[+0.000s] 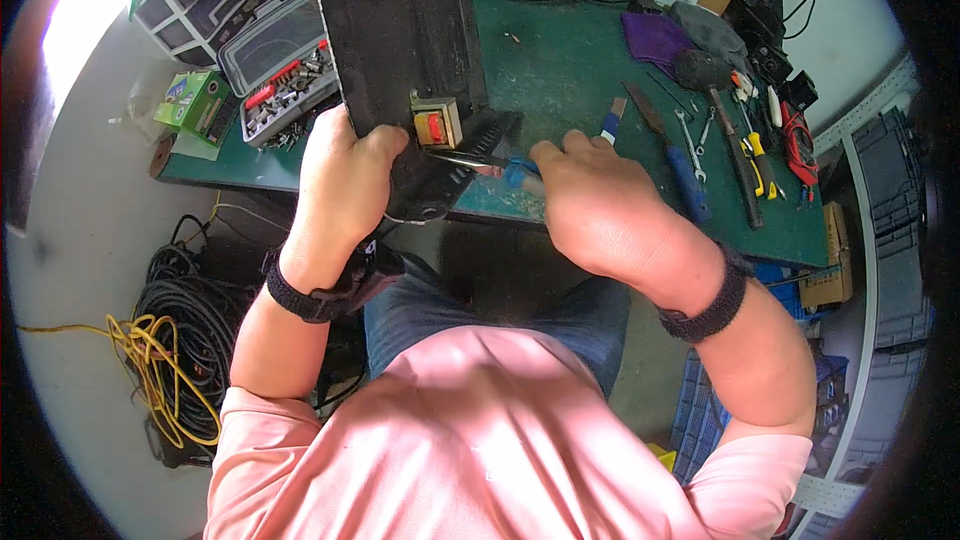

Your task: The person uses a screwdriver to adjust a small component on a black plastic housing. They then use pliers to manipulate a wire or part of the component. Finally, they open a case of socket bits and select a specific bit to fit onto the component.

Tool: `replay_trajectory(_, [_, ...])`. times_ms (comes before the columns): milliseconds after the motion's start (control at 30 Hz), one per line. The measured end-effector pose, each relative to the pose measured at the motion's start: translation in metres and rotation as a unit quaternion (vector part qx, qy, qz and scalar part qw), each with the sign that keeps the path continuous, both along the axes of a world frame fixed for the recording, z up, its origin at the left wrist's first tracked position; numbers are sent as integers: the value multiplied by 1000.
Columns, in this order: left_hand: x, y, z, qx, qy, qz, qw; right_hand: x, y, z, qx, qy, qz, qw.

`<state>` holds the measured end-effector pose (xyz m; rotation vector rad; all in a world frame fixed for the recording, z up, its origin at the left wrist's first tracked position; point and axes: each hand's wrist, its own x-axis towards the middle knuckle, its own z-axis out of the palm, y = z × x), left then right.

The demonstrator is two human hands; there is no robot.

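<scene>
My left hand [350, 165] grips the near left edge of a black metal housing [385, 30], thumb on its inner face. The housing is tilted up over the front of the bench and has slotted vents. A small metal-framed block [437, 125] with a red and yellow middle sits on the housing's inner side. My right hand [600, 195] is closed round a blue-handled tool [520, 173]. Its slim metal end reaches to the housing just below the block; its exact kind is unclear. Most of the handle is hidden by my fingers.
On the green bench [550, 60], a file [650, 115], wrenches [690, 145], a mallet [725, 130] and yellow-handled pliers [760, 165] lie to the right. An open socket case [290, 90] and a green box [195, 108] stand left. Coiled cables [180, 320] are on the floor.
</scene>
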<state>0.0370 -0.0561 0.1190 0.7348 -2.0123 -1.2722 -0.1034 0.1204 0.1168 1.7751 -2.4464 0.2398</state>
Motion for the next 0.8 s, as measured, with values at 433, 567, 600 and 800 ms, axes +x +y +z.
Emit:
replay_trajectory(433, [1,-6,2,-11,-21,-12,1000,0,-13,2,-71,256,-27,964])
replay_trajectory(567, [1,-9,1,29,-5,-4,1000,-8,-14,0,-137,270,8,953])
replay_trajectory(600, [1,-8,0,31,-2,-4,1000,-6,-14,0,-121,238,1,964])
replay_trajectory(800, [2,0,1,4,6,2,1000,-7,-2,-1,-8,28,-28,999])
